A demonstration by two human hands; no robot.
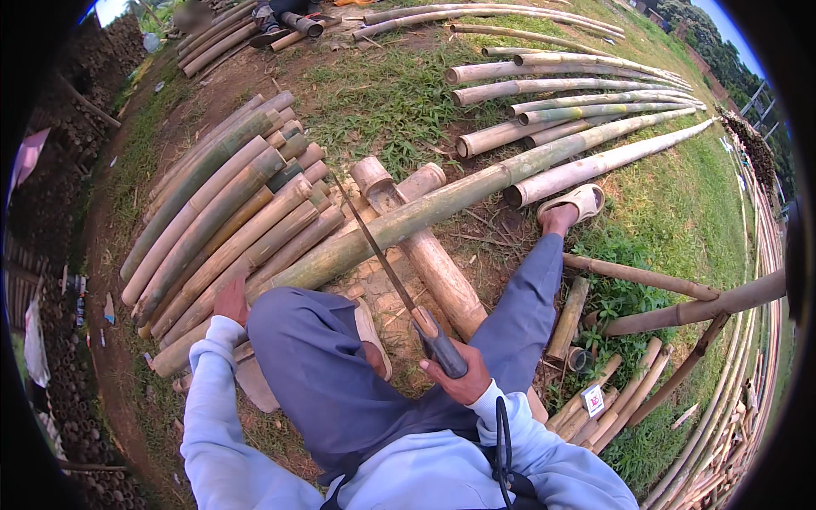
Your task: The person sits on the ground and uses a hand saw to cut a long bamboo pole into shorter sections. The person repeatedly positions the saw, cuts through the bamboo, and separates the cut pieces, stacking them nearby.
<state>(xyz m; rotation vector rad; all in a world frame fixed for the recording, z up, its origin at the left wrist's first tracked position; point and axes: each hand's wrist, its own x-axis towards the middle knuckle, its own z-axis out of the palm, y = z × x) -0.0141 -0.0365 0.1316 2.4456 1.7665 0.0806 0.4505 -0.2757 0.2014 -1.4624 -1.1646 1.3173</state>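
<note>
Right hand (463, 374) holds saw (423, 320); bamboo lengths (223, 208) flank pole (459, 199).

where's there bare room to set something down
Short green grass lies open between the stacked brown-green bamboo lengths and long pale bamboo poles; another lies right of the right foot's beige sandal. It's crowded around the left hand.

The single view comes from the left camera worn on the person's head. It looks steeply down and forward, with the lap in blue-grey cloth trousers (331, 361), the left hand (231, 302) and the right hand (463, 376) quite near. Farther ahead, it reaches long, round, pale bamboo poles (586, 87) on green grass (399, 115). The wide fisheye lens bends straight edges toward its dark round rim.
</note>
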